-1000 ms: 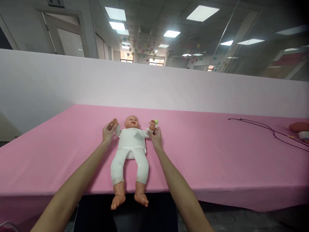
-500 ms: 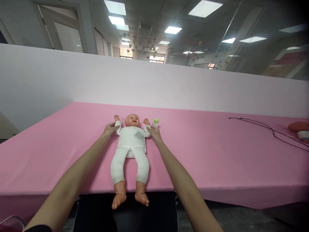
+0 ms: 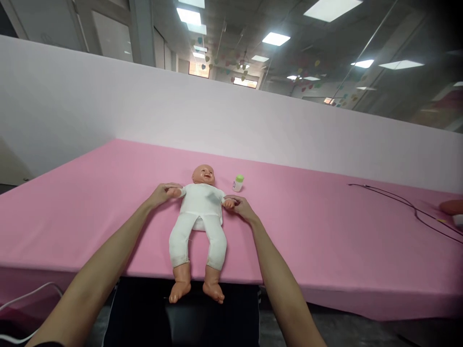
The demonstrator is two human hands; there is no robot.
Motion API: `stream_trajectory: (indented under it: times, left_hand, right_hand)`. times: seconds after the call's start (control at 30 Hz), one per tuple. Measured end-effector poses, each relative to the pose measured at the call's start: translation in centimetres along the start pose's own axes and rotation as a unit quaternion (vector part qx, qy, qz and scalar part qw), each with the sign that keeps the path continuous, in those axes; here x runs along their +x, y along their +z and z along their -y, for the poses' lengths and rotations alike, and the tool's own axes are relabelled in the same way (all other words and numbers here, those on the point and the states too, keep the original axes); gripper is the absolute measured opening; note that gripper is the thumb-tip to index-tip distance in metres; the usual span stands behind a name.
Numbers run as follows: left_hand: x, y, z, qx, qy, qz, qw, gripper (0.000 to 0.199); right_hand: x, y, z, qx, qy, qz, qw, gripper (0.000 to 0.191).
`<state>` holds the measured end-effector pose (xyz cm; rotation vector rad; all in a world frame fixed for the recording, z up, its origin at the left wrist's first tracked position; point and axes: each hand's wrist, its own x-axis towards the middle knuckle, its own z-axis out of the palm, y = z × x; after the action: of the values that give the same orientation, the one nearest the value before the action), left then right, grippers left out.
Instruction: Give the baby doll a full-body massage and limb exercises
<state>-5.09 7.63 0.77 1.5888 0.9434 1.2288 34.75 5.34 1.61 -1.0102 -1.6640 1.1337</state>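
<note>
A baby doll (image 3: 199, 212) in a white suit lies on its back on the pink table (image 3: 325, 241), its bare feet hanging over the near edge. My left hand (image 3: 161, 193) holds the doll's hand on the left side, and my right hand (image 3: 241, 208) holds the doll's other hand, both arms lowered out to its sides. A small white bottle with a green cap (image 3: 238, 183) stands just right of the doll's head, apart from my right hand.
A black cable (image 3: 401, 205) runs across the table at the right, near an orange and white object (image 3: 452, 209) at the right edge. A white partition (image 3: 253, 125) backs the table. A dark chair (image 3: 181, 313) sits below the near edge.
My hands brought the doll's arms down from raised beside its head to out at its sides. The bottle now stands clear of my right hand.
</note>
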Motion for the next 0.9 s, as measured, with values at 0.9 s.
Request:
stream_trajectory:
  times: [0.9]
  left_hand:
    - [-0.2,-0.4,-0.2,0.054,0.011,0.085,0.995,0.013]
  right_hand:
    - [0.4,-0.5,-0.5,0.008,0.015,0.024,1.0,0.006]
